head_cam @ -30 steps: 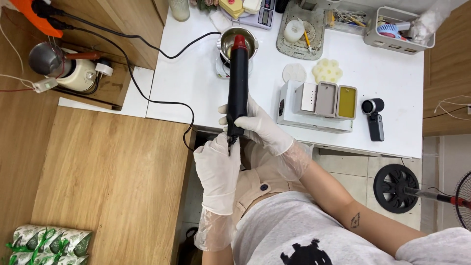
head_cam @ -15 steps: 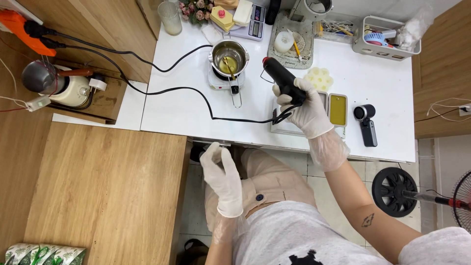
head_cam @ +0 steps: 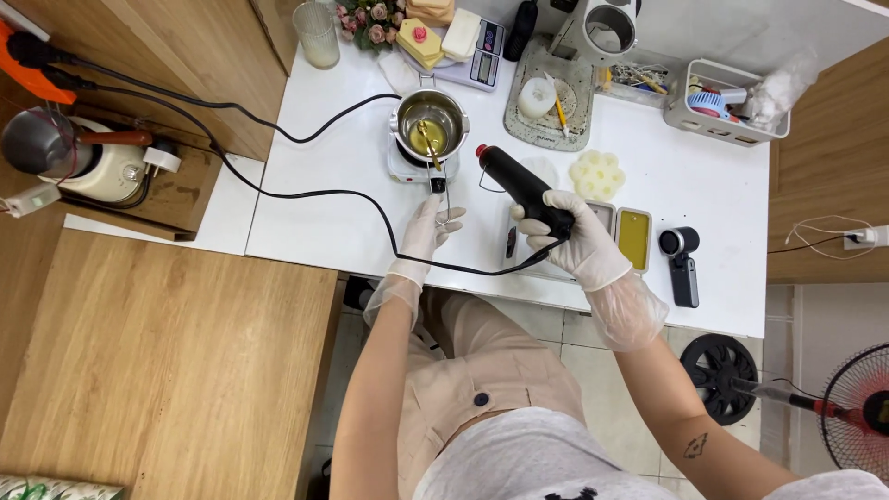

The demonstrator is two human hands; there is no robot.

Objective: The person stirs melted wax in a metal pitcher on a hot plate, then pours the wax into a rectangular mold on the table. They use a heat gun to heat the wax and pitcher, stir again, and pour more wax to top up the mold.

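Heat gun [head_cam: 524, 190]: you held this black tool with its red tip above the white table [head_cam: 333, 222], tilted, tip pointing up-left toward the pot.
Right hand [head_cam: 576, 236]: your gloved hand was clenched around the heat gun's lower grip; the fingers hid that end of the tool.
Left hand [head_cam: 426, 231]: gloved and loosely spread, fingertips at the wire handle [head_cam: 444, 193] below the pot; you could not tell whether they touched it.
Metal pot [head_cam: 430, 118]: it sat on a small white hot plate [head_cam: 400, 167], yellow liquid inside.
Cord [head_cam: 306, 193]: the black cable ran from the heat gun across the table and off to the left; its far end was cut off.
Moulds [head_cam: 633, 237]: one held yellow fill; your right hand covered much of the tray beside it.
Small camera [head_cam: 682, 259]: it lay just right of the moulds.
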